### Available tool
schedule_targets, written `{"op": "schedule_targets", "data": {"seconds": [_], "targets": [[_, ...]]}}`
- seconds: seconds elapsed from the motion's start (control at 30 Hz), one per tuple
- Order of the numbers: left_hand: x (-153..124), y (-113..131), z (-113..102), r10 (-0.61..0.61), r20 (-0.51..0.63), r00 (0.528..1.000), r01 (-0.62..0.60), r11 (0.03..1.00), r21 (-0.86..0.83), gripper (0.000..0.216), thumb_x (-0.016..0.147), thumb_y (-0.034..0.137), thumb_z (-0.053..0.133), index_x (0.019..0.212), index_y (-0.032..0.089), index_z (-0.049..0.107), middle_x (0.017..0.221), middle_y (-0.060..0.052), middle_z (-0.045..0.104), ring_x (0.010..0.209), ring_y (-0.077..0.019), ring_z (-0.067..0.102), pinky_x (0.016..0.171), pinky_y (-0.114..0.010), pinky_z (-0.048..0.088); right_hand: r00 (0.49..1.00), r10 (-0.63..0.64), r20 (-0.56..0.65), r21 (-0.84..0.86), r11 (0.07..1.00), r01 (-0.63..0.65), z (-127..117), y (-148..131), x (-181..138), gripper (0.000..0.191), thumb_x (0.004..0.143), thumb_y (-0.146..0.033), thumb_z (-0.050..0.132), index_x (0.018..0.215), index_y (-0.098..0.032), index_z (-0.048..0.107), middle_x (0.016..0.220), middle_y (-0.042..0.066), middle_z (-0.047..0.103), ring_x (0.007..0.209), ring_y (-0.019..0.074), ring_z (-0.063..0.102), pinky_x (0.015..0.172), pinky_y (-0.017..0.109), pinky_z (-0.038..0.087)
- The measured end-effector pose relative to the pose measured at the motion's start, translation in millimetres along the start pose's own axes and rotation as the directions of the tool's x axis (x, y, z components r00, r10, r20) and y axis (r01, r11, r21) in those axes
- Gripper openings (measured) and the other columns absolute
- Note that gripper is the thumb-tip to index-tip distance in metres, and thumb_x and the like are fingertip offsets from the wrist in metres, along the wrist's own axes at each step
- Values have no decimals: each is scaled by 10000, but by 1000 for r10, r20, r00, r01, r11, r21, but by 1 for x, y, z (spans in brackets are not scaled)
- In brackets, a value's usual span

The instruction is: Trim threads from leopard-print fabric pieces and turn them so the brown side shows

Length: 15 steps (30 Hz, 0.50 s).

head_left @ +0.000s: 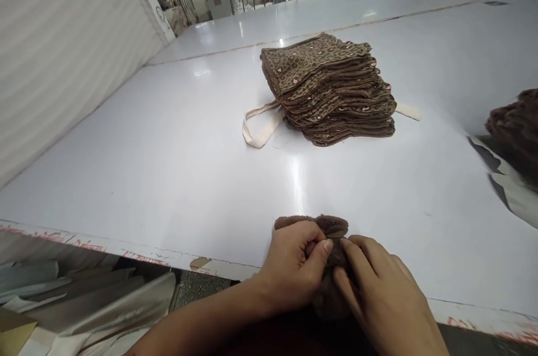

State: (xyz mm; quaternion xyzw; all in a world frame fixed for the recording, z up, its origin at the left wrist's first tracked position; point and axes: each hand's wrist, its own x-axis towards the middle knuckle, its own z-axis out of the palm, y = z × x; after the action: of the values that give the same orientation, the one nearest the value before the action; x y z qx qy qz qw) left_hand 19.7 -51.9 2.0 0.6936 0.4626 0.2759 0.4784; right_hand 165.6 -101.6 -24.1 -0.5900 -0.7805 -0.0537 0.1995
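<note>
our left hand (294, 266) and right hand (382, 294) lie nearest, well on the near side of the stack of spotted cloth (332, 92) on the white table (168, 165). a cream strip (260, 126) loops out from under the stack's left side. a dark furry pile (515, 126) sits far to the stack's right, by torn patches (504, 182) in the table cover. bare tabletop runs from the stack to our hands. both hands pinch a brown furry cloth (332, 227) between thumbs and fingers, its free end poking out toward the stack. we hold it just inside the table's near edge (126, 246). left of the stack, open tabletop spreads to a ribbed white wall (63, 53).
</note>
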Motion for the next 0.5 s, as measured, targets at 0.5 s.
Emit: {"op": "schedule_targets", "data": {"seconds": [0.5], "targets": [[-8,-12,5,322,-31,946,-297,903,312,141,872,234,418,783,169,506,816,-45,533,758,-155,491,682,-285,418,991,128,-37,383,918,-105,-6,2,11,207,838,-149,364,659,-205,452,624,-12,483,575,100,510,514,191,407]]}}
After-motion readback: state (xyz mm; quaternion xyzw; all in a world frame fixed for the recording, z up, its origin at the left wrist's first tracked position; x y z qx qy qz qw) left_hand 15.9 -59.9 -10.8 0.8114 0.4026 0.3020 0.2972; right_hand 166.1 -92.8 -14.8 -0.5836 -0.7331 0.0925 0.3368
